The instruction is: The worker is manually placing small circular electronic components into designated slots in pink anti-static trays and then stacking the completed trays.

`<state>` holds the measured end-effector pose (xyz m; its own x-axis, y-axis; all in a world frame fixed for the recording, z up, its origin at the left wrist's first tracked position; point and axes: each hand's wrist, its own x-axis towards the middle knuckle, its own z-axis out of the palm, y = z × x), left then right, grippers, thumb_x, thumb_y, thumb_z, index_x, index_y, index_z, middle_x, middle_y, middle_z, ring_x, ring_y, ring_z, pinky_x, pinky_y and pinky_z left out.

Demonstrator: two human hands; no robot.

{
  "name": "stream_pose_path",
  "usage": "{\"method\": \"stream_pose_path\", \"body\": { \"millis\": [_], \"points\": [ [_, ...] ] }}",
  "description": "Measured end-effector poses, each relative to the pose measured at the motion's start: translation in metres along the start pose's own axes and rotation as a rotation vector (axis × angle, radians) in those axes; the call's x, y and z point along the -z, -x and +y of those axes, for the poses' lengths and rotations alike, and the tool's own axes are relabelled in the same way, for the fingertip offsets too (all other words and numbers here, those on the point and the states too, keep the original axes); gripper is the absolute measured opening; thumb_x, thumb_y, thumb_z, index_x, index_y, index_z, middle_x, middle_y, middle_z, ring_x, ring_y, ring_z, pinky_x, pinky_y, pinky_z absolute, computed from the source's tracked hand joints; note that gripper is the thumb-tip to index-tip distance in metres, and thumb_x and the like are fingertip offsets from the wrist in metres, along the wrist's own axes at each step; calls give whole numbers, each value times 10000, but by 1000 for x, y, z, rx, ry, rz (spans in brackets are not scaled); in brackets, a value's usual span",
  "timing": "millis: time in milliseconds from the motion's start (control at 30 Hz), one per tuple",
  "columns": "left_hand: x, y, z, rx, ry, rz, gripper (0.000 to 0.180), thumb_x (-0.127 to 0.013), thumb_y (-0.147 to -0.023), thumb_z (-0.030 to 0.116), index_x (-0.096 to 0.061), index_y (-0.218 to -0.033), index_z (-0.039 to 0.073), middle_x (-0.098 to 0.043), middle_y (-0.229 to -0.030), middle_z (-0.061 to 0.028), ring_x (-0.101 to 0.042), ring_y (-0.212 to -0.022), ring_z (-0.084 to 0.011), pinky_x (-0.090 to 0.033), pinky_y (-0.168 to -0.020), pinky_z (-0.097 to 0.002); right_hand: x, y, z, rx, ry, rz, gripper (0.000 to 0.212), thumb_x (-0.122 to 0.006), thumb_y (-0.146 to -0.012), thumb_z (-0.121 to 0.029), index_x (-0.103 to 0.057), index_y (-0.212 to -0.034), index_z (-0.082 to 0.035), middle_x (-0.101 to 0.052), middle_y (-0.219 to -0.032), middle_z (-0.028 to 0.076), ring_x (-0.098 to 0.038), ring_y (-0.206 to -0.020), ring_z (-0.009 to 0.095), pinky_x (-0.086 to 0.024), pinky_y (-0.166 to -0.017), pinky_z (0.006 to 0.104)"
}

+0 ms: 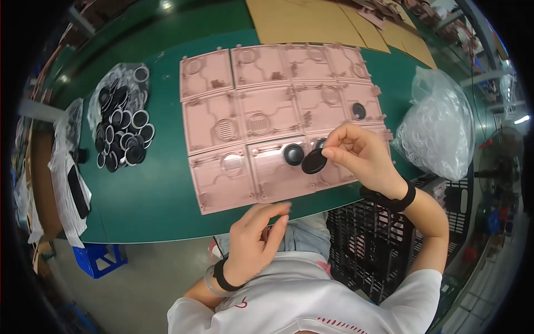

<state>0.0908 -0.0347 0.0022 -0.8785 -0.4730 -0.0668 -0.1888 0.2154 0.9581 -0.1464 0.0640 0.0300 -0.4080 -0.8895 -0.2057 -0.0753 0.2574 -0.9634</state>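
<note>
Between the thumb and fingers of my right hand [359, 153] is a round black disc [315, 161], like a small speaker, tilted above the pink plastic panels [214, 195]. Another black disc [293, 155] sits on the front middle panel, just left of the held one. One more disc [321, 143] is partly hidden behind my right fingers. A further black disc [359, 111] rests in a panel at the right. My left hand [257, 239] is by the table's front edge, index finger and thumb slightly apart, with nothing visible between them.
A pile of black discs with pale rings [125, 136] lies at the left beside a clear bag [119, 75]. A plastic bag of white rings [436, 131] stands at the right. Cardboard sheets [306, 22] cover the far side. Black crates [378, 239] stand below the right edge.
</note>
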Motion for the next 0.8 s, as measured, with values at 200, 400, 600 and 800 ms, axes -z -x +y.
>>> {"method": "stream_pose_path", "body": {
  "millis": [200, 400, 600, 800],
  "points": [
    [9, 12, -26, -113, -522, 348, 371, -643, -848, 127, -550, -1179, -12, -571, -1209, -152, -600, -597, -230, -485, -518, -298, -53, -43, -25, -32, 135, -130, 193, -674, -839, -51, -628, -1018, 4, -650, -802, 18, -519, -661, 29, -426, -577, 192],
    [15, -2, -22, 79, -706, 302, 541, -669, -820, 176, -444, -1255, -53, -439, -1366, -223, -639, -601, -283, -515, -512, -341, -90, -76, -12, 250, 477, -192, 179, -689, -808, -72, -669, -974, -8, -655, -738, 32, -441, -543, 42, -374, -493, 222],
    [18, 0, -26, 137, -700, 235, 569, -689, -798, 207, -443, -1231, -68, -420, -1375, -250, -634, -579, -276, -511, -487, -335, -102, -83, -9, 202, 503, -230, 174, -688, -802, -66, -679, -965, -9, -650, -715, 31, -418, -527, 44, -365, -486, 221],
    [21, 1, -30, 93, -697, 244, 582, -706, -782, 216, -446, -1218, -69, -412, -1385, -248, -633, -572, -270, -509, -482, -323, -104, -86, -13, 120, 512, -239, 176, -677, -807, -60, -678, -971, 3, -643, -709, 20, -412, -534, 31, -361, -485, 216]
  ]
}}
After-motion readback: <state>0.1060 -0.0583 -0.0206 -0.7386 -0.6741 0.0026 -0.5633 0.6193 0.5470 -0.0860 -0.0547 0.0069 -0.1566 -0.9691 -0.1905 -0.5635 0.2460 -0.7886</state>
